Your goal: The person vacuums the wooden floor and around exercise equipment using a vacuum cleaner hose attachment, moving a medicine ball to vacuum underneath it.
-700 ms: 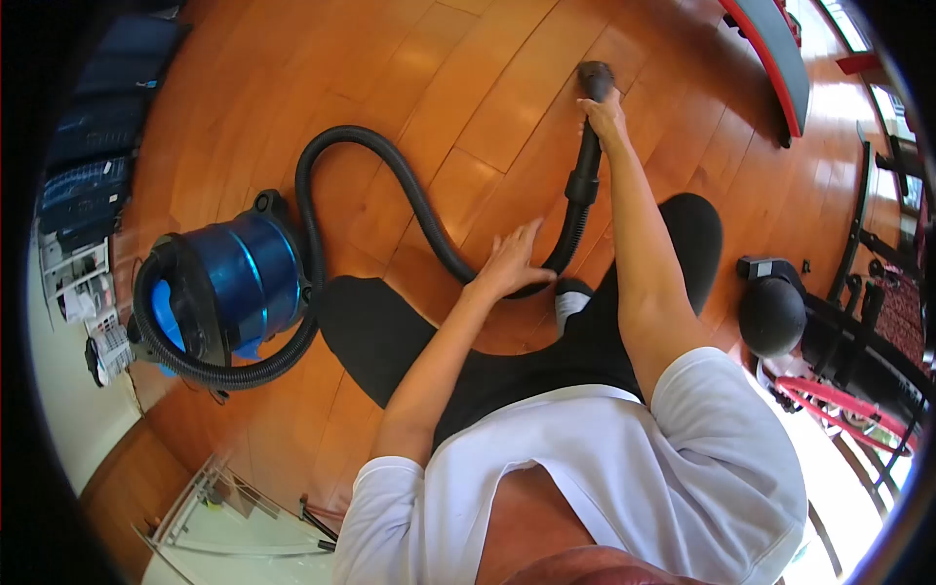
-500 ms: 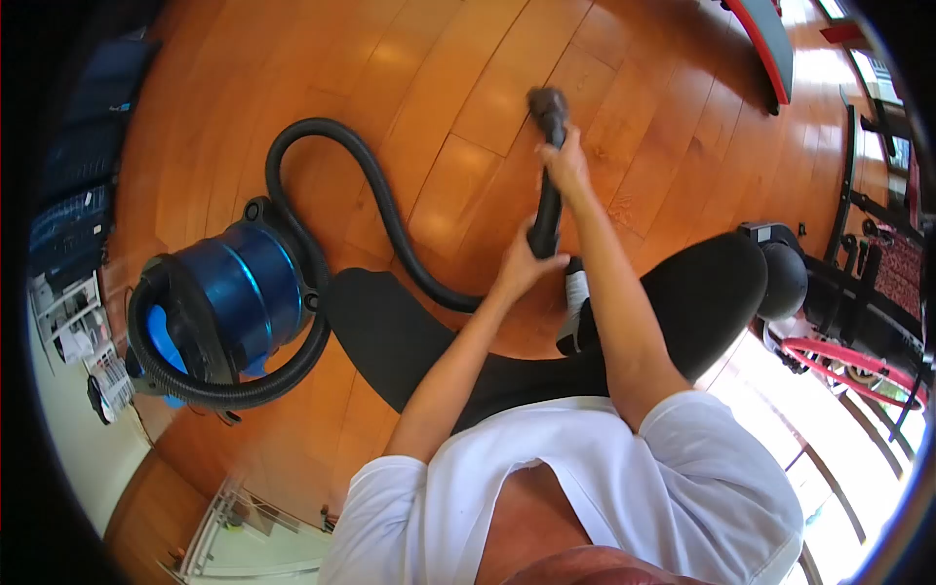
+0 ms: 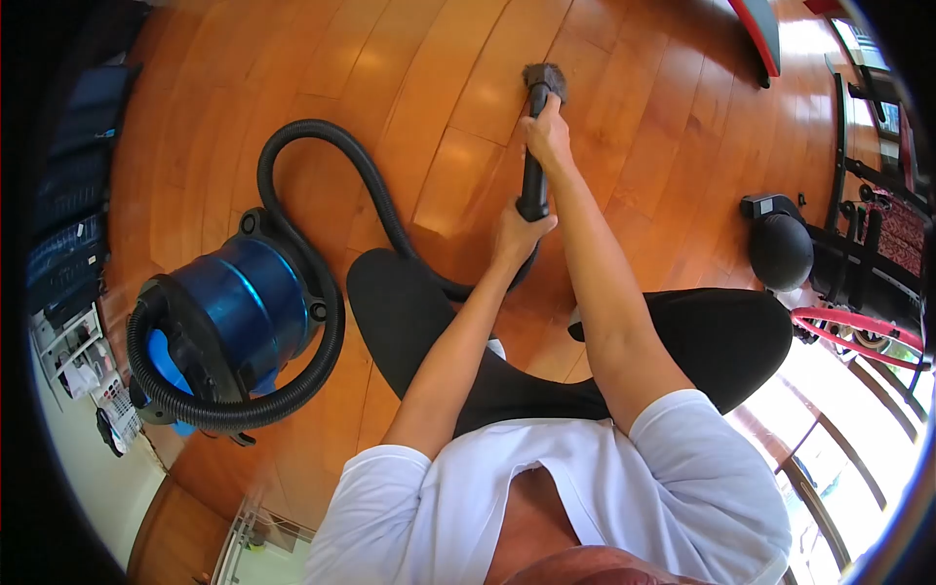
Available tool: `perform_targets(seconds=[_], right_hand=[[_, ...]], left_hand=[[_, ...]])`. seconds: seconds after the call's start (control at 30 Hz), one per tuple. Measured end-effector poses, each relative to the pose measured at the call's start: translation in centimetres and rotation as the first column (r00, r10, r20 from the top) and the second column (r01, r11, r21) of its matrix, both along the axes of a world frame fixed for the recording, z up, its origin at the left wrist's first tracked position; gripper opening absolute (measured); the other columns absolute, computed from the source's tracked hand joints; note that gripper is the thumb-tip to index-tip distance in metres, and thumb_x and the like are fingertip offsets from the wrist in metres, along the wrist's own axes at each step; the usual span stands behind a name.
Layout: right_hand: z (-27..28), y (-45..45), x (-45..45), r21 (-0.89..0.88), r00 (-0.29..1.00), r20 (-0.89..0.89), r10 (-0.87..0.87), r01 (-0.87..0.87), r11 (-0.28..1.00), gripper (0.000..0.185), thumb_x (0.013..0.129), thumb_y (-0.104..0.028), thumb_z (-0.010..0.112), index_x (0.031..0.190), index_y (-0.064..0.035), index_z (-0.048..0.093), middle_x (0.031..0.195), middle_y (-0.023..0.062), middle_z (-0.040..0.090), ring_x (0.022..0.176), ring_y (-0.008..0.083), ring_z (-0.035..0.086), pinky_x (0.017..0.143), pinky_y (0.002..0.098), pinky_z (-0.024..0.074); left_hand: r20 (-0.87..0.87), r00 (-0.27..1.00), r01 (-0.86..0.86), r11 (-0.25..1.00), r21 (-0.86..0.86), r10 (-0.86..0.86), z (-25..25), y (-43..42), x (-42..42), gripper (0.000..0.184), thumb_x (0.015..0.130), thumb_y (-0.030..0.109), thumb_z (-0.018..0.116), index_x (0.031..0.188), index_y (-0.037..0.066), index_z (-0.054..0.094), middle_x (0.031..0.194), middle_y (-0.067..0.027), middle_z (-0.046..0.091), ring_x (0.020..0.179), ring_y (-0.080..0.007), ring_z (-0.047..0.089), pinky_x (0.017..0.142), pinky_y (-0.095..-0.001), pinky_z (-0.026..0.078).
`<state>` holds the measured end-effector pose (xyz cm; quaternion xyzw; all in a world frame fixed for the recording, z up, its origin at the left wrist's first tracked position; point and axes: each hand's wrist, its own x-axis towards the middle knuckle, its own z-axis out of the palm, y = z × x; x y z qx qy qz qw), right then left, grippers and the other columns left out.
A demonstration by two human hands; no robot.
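Note:
A black vacuum hose loops over the wooden floor from a blue and black canister vacuum on the left. Its far end is a black handle tube with a dark brush head at the tip. Wrapped round the tube just below the brush is my right hand. Lower down, my left hand grips the tube's lower end, where the hose joins. My bent legs in black lie on either side of the hose end.
Dark boxes and a white shelf line the left edge. A red and black board stands at the top right. On the right are a black ball-shaped object, a red ring and black metal frames.
My left hand, first open beside the hose, has closed round the tube. The brush and my right hand have moved left. My right-side leg has folded outward, and the view has shifted.

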<state>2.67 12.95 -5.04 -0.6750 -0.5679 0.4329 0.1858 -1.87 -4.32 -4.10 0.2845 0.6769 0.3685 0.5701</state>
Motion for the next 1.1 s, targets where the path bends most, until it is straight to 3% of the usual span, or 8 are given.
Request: perform_targets(seconds=[0.07,0.17,0.27,0.4,0.47,0.7,0.93,1.1], right_hand=[[-0.4,-4.4,0.4,0.167,0.989,0.146,0.038,-0.062,0.984,0.068,0.085,-0.010,0.058,0.143,-0.0046,0.023,0.074,0.0223,0.061,0.058,0.0320,0.064,0.052,0.0446,0.0514],[5.0,-11.6,0.3,-0.261,0.993,-0.095,-0.067,0.040,0.964,0.074,0.085,-0.009,0.059,0.147,-0.0086,0.019,0.067,0.0161,0.057,0.053,0.0270,0.062,0.043,0.0405,0.0484],[7.1,-12.8,-0.7,-0.314,0.973,-0.149,-0.174,0.121,0.942,0.074,0.086,-0.009,0.058,0.148,-0.0079,0.017,0.067,0.0147,0.056,0.046,0.0234,0.057,0.041,0.0381,0.0470],[3.4,-10.3,-2.1,-0.178,0.999,0.022,-0.043,0.046,0.983,0.075,0.087,-0.011,0.057,0.148,-0.0023,0.013,0.086,0.0244,0.061,0.069,0.0349,0.061,0.062,0.0440,0.0493],[4.9,-8.0,-2.8,-0.229,0.997,0.036,-0.063,0.069,0.971,0.079,0.086,-0.013,0.056,0.149,-0.0003,0.010,0.105,0.0305,0.062,0.100,0.0459,0.060,0.088,0.0500,0.0471],[4.8,-5.9,-4.6,-0.250,0.987,-0.089,-0.133,0.108,0.962,0.080,0.086,-0.012,0.053,0.149,0.0019,0.006,0.111,0.0345,0.059,0.107,0.0478,0.058,0.090,0.0498,0.0460],[6.2,-9.4,-1.2,-0.385,0.769,-0.485,-0.416,0.239,0.891,0.081,0.084,-0.003,0.058,0.150,-0.0042,0.010,0.071,0.0117,0.056,0.048,0.0172,0.054,0.039,0.0333,0.0440],[5.7,-9.3,0.7,-0.448,0.684,-0.556,-0.472,0.232,0.863,0.079,0.083,-0.004,0.059,0.148,-0.0110,0.015,0.075,0.0094,0.052,0.048,0.0178,0.053,0.040,0.0328,0.0473]], left_hand=[[-0.036,0.999,0.024,1.000,-0.009,-0.024,2.3,-2.4,-0.1,0.046,0.065,0.025,0.080,0.100,0.003,0.061,0.086,-0.0124,0.068,0.078,-0.0251,0.067,0.071,-0.0360,0.051],[-0.091,0.981,0.148,0.967,-0.207,-0.169,5.5,-8.8,-0.8,0.055,0.063,0.022,0.080,0.109,0.004,0.056,0.088,-0.0147,0.069,0.087,-0.0302,0.069,0.075,-0.0425,0.052],[-0.200,0.968,0.104,0.965,-0.243,-0.154,6.7,-9.8,-1.0,0.067,0.065,0.020,0.079,0.122,0.006,0.047,0.090,-0.0185,0.068,0.086,-0.0345,0.068,0.076,-0.0436,0.052],[-0.401,0.915,0.043,0.999,-0.021,-0.048,4.7,-5.2,-0.6,0.060,0.069,0.015,0.077,0.118,0.003,0.044,0.087,-0.0225,0.065,0.082,-0.0411,0.066,0.073,-0.0454,0.052],[-0.464,0.884,0.101,0.992,0.081,-0.052,2.2,-2.9,-1.5,0.059,0.070,0.013,0.077,0.118,0.002,0.045,0.081,-0.0196,0.064,0.076,-0.0379,0.067,0.071,-0.0434,0.053],[-0.268,0.962,0.074,0.996,0.040,-0.060,5.4,-0.4,-4.5,0.057,0.068,0.009,0.077,0.116,0.001,0.048,0.077,-0.0115,0.064,0.071,-0.0248,0.066,0.067,-0.0367,0.052],[-0.569,0.745,0.284,0.938,-0.200,-0.347,7.3,-2.8,-2.6,0.059,0.071,0.004,0.071,0.121,0.004,0.042,0.085,-0.0205,0.066,0.082,-0.0393,0.067,0.072,-0.0487,0.051],[-0.612,0.699,0.330,0.926,-0.183,-0.370,7.1,-2.7,-1.1,0.062,0.068,0.002,0.074,0.120,0.002,0.041,0.087,-0.0262,0.064,0.081,-0.0450,0.064,0.071,-0.0530,0.050]])
